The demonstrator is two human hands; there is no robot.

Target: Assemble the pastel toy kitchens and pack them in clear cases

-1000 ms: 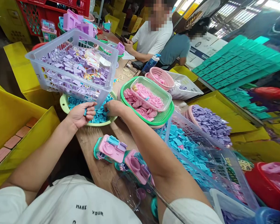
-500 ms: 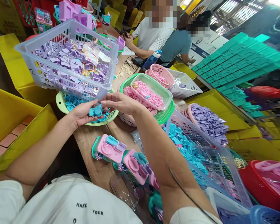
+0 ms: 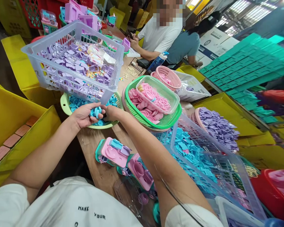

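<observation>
Several small round blue plastic pieces (image 3: 96,112) lie in my left hand (image 3: 84,115), its fingers curled around them. My right hand (image 3: 110,113) is close against the left one at the basket's front; its fingertips are mostly hidden, so what they touch is unclear. Both hands are over a pale green oval basket (image 3: 65,105) that holds more blue pieces (image 3: 112,101). Nearer to me on the wooden table stand pink-and-teal toy sets (image 3: 115,152) with small blue and purple parts on top.
A large translucent crate (image 3: 73,80) of purple parts overhangs the green basket. To the right are a green basket (image 3: 177,118) with pink pieces, a clear crate (image 3: 219,143) of blue parts and a pink basket (image 3: 198,118) of purple parts. Two people (image 3: 161,34) sit across the table.
My right hand has dropped from above the left hand to its right side, lower in the basket. The left hand still holds blue pieces. The view has shifted slightly.
</observation>
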